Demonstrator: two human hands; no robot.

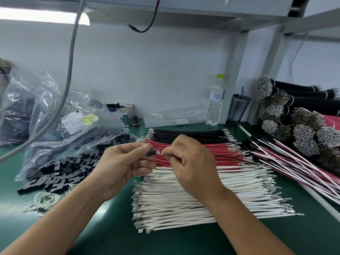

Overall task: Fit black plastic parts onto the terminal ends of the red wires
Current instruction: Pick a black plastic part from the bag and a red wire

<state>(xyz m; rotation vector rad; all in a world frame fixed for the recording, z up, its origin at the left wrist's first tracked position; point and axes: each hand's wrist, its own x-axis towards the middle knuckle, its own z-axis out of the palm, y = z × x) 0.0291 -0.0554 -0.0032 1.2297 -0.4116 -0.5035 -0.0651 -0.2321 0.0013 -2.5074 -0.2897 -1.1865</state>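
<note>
My left hand [123, 162] pinches a small black plastic part [152, 152] between thumb and fingers. My right hand [189, 162] pinches the terminal end of a wire right at the part's opening; the wire's colour is hard to tell, and it trails off to the right [231, 157]. Both hands hover above a row of loose red wires [211, 153] with metal terminals on the green table. A heap of black plastic parts [73, 168] spills from a clear bag at the left.
Black wires [189, 134] lie behind the red ones, white wires [202, 197] in front. Bundled wires [294, 129] are stacked at right, assembled wires [294, 162] beside them. A water bottle [215, 102], a cup [238, 107], plastic bags [46, 115] and rubber bands [46, 199] stand around.
</note>
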